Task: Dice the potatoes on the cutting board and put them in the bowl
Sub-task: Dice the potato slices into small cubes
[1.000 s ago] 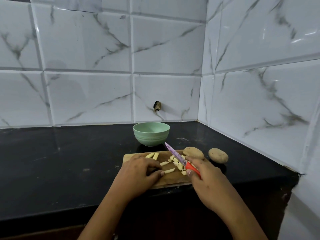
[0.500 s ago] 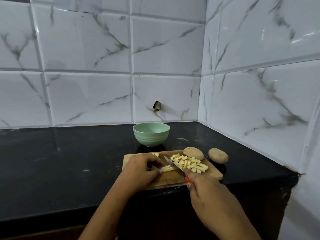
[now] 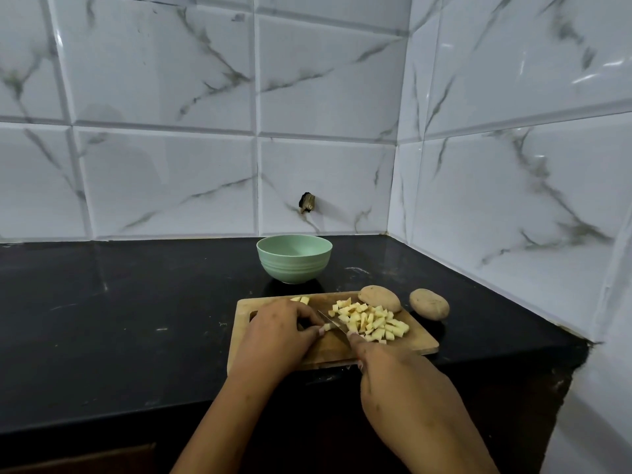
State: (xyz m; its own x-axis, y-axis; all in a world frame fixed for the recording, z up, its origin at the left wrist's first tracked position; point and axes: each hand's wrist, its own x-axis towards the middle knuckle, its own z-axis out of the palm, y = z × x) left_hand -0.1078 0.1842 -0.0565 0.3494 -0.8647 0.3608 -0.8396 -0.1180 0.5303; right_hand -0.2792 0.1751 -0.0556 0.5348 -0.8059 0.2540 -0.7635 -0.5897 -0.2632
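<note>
The board (image 3: 420, 340) lies under both our hands, the bowl (image 3: 294, 258) beyond them, the diced pile (image 3: 371, 321) right of our knife (image 3: 333, 322). Our right hand (image 3: 403, 381) grips it, edge just right of the potato stub (image 3: 325, 327) our left hand (image 3: 277, 333) pinches.

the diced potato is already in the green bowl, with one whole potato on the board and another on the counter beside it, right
No. The head view shows the diced potato piled on the cutting board, not in the green bowl, whose visible inside holds nothing. The rest stands: one whole potato lies on the board and a second potato on the counter beside it.
</note>
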